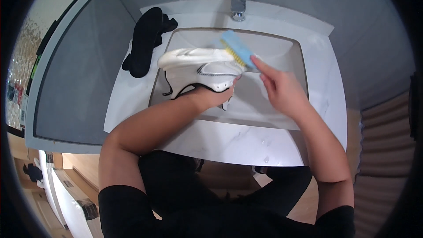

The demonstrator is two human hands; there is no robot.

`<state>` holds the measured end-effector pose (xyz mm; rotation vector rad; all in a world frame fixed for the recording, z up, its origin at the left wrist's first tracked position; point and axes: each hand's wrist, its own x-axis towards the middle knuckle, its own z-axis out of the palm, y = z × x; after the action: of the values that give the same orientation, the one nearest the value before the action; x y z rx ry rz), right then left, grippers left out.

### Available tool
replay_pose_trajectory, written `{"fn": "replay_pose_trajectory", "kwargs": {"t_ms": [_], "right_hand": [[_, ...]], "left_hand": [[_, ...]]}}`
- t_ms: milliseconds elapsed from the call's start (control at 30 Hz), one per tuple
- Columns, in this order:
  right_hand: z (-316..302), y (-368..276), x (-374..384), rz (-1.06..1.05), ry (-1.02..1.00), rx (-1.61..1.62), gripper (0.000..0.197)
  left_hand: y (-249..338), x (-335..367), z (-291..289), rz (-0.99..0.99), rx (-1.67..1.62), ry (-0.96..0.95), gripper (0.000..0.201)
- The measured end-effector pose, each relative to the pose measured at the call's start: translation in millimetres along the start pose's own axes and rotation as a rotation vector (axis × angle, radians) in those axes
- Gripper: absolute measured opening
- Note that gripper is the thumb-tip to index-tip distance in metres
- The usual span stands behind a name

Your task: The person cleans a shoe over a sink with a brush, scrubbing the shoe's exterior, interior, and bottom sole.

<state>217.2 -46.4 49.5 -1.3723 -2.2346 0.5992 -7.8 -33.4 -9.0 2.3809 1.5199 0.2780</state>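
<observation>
A white sneaker (187, 74) with black edging is tilted over the sink (269, 101), its pale sole turned up and away from me. My left hand (219, 97) reaches inside the shoe's opening and holds it; most of the fingers are hidden by the upper. In my right hand (282, 87) is a light blue scrub brush (238, 47) with yellow bristles, the forefinger laid along its back. The bristles touch the toe end of the shoe. Slight blur shows around the brush head.
Black insoles (144, 44) and a dark crumpled cloth-like item (168, 23) lie on the counter's left side. A chrome faucet (238, 0) stands behind the basin. Water drops (266, 141) dot the white front counter (238, 143). A grey framed panel (79, 75) stands to the left.
</observation>
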Motion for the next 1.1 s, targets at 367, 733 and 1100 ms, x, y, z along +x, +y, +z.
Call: {"fn": "replay_pose_trajectory", "kwargs": {"t_ms": [367,733,1100], "right_hand": [[25,-15,-12,-0.271,-0.026,0.226,0.058],[22,-25,-9,-0.248,-0.068,0.135,0.056],[24,59,26,0.140,0.039,0.006,0.051]], "left_hand": [[-13,0,17,0.097,-0.120,-0.039,0.047],[-21,-9,27,0.166,-0.142,0.172,0.036],[-13,0,-6,0.287,-0.191,-0.667,0.076]]}}
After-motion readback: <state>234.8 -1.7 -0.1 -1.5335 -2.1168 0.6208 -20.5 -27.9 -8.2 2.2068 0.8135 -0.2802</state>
